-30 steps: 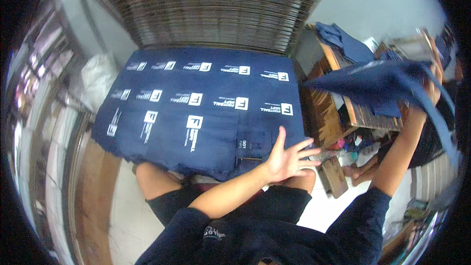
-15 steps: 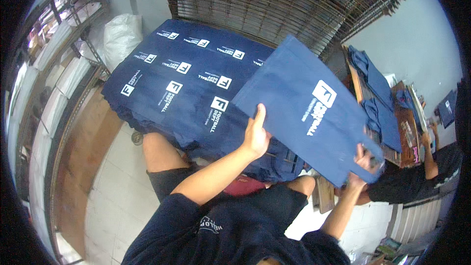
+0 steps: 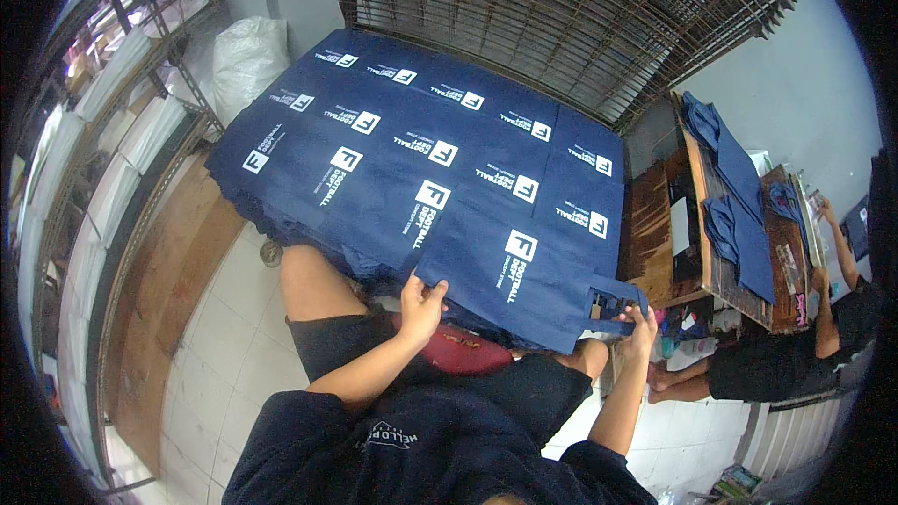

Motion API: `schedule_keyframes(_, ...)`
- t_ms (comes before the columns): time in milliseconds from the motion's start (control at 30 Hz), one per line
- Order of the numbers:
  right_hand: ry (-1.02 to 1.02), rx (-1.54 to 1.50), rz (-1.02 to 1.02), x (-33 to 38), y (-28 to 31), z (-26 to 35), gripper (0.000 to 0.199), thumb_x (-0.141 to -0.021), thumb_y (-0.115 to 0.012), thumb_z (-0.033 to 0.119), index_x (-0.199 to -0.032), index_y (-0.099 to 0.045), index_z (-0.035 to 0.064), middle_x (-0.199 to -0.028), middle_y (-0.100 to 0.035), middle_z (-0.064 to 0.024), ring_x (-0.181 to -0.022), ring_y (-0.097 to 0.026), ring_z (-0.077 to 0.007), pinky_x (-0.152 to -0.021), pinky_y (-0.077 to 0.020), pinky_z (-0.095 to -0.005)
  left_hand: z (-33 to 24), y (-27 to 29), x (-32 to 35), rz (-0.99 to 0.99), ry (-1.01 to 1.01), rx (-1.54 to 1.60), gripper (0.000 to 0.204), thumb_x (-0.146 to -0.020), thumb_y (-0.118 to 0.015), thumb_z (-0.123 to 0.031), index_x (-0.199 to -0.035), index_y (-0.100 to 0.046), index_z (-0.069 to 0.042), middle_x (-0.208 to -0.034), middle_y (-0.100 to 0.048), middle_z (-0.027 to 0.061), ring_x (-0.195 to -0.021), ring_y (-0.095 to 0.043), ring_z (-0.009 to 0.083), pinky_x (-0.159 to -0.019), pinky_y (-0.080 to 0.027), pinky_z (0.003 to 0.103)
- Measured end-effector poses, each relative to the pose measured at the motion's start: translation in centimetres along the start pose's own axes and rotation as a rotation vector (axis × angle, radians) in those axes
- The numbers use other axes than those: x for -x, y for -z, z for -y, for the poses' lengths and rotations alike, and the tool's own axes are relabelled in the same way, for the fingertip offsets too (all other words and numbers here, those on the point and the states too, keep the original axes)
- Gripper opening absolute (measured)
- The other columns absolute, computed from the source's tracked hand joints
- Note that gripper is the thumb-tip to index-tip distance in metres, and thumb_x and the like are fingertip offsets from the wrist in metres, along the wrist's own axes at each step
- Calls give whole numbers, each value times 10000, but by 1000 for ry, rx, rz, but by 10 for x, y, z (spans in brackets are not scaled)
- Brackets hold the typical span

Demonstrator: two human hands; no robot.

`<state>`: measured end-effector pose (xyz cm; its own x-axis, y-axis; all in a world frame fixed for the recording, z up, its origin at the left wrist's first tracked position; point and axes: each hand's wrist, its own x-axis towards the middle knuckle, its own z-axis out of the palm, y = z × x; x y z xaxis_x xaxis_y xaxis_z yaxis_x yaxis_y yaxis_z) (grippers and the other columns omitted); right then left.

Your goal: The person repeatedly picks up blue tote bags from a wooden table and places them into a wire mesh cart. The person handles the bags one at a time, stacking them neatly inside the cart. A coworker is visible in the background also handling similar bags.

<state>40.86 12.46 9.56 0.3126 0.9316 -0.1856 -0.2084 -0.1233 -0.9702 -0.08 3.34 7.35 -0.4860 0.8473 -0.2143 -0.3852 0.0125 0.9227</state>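
I hold a navy fabric bag [image 3: 514, 271] with a white printed logo flat over the near edge of a big stack. My left hand [image 3: 421, 304] pinches its lower left corner. My right hand [image 3: 641, 325] grips the cut-out handle end at its right side. Beneath it lies the wide pile of matching navy bags [image 3: 402, 159], laid in overlapping rows with logos up, reaching from my knees to the far wire racks.
Stacked wire racks [image 3: 561, 19] stand behind the pile. A white sack [image 3: 245, 56] sits at the far left beside metal shelving [image 3: 112, 131]. At right, a wooden table [image 3: 725, 224] holds more navy bags, and another person [image 3: 804, 337] sits beside it.
The bag I held raised and tilted in the air has come down flat onto the near right part of the pile. Both hands still hold its edges.
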Motion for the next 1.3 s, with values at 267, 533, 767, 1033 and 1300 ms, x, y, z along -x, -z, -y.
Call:
schedule_keyframes(267, 204, 48, -65, -1, -16, 3, 104, -883, -564, 80, -986, -557, 61, -826, -618, -50, -649, -550, -118, -611, -464, -257, 6, 18, -18, -1, -225, -255, 554, -793, -616, 13, -1300, -392, 32, -862, -599, 121, -639, -604, 126, -591, -493, 252)
schedule_keyframes(533, 275, 147, -58, -18, -17, 1, 101, -880, -566, 71, -980, -567, 53, -814, -620, -35, -670, -546, -111, -620, -465, -256, -7, 23, -15, -24, -237, -587, 486, -731, -682, -75, -1179, -534, 43, -731, -649, 160, -621, -631, 173, -655, -499, 291)
schedule_keyframes(767, 269, 166, -39, -30, -17, -2, 140, -886, -583, 108, -1016, -558, 61, -830, -619, -40, -643, -548, -100, -594, -458, -244, -1, 27, -17, -57, -334, -649, 486, -728, -717, -87, -1177, -553, 4, -927, -627, 162, -626, -578, 125, -606, -477, 251)
schedule_keyframes(1033, 274, 223, -136, -37, -15, -11, 207, -868, -601, 72, -1066, -561, 27, -789, -612, -37, -616, -549, -98, -545, -440, -230, -8, 28, -15, -35, -346, -732, 454, -717, -717, -93, -1137, -577, 9, -910, -564, 144, -658, -588, 191, -658, -482, 303)
schedule_keyframes(1300, 301, 367, -280, -38, 11, -35, 321, -846, -644, 137, -1119, -545, 0, -904, -615, -71, -771, -584, -154, -696, -460, -267, -16, 23, -9, -48, -397, -750, 527, -707, -737, -117, -1188, -543, -26, -987, -482, 99, -617, -486, 146, -606, -432, 261)
